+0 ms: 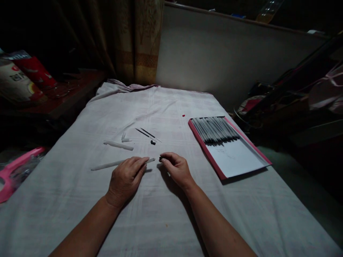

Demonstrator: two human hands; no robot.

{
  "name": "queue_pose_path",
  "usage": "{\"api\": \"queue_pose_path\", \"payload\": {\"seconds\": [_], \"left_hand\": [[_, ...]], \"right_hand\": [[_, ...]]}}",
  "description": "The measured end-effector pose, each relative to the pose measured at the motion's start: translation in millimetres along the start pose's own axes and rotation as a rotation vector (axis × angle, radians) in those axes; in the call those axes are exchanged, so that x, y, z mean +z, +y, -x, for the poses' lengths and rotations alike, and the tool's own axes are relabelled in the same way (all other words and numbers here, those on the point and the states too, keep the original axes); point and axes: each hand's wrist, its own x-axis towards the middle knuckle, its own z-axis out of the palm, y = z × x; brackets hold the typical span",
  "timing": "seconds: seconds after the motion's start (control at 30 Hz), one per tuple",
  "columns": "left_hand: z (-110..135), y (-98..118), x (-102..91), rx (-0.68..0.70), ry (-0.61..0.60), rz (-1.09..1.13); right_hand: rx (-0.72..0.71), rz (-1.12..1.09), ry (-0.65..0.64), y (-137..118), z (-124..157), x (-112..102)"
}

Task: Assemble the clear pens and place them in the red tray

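My left hand [126,177] rests on the white cloth with its fingers pressed on a clear pen barrel [107,165] that lies across the table. My right hand [175,167] is beside it, its fingertips pinched on a small dark piece near the barrel's right end. Beyond my hands lie a white pen cap [118,145], a short clear piece [124,138], two thin dark refills [147,134] and a small black bit [153,142].
A red-edged tray [235,157] with several pens lined up at its far end sits at the right. A tiny red bit [183,115] lies further back. Packets [24,76] stand on a side table at the left; pink plastic [16,169] lies below it.
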Motion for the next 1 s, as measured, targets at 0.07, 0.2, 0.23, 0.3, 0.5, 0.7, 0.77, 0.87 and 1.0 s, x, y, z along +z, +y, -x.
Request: {"api": "queue_pose_path", "payload": {"seconds": [0.07, 0.2, 0.23, 0.3, 0.5, 0.7, 0.77, 0.87, 1.0], "left_hand": [[-0.4, 0.0, -0.1, -0.002, -0.007, 0.016], [-0.6, -1.1, -0.5, -0.014, -0.010, 0.063], [-0.6, -1.4, -0.8, -0.016, -0.014, 0.074], [-0.7, -1.9, -1.4, -0.021, -0.021, 0.085], [-0.9, -2.2, -3.8, -0.010, -0.050, 0.072], [-0.6, -1.5, -3.7, -0.008, -0.083, 0.053], [-0.7, -1.1, -3.2, -0.009, -0.091, 0.047], [-1.0, -0.7, -2.7, -0.001, -0.091, 0.044], [-0.8, -0.9, -2.8, 0.001, -0.097, 0.046]], "right_hand": [[0.019, -0.002, -0.012, -3.2, 0.4, 0.4], [0.086, -0.040, -0.026, -7.2, -0.7, 0.2], [0.103, -0.059, -0.034, -7.6, -0.3, 0.0], [0.132, -0.078, -0.050, -8.0, 1.0, -0.3], [-0.086, 0.134, -0.075, -10.3, 3.2, -2.2], [-0.239, 0.214, -0.167, -14.1, 3.0, -5.4], [-0.154, 0.223, -0.163, -15.3, 4.0, -5.6], [-0.111, 0.241, -0.164, -16.6, 5.2, -5.2], [-0.146, 0.253, -0.160, -16.2, 5.3, -4.9]]}}
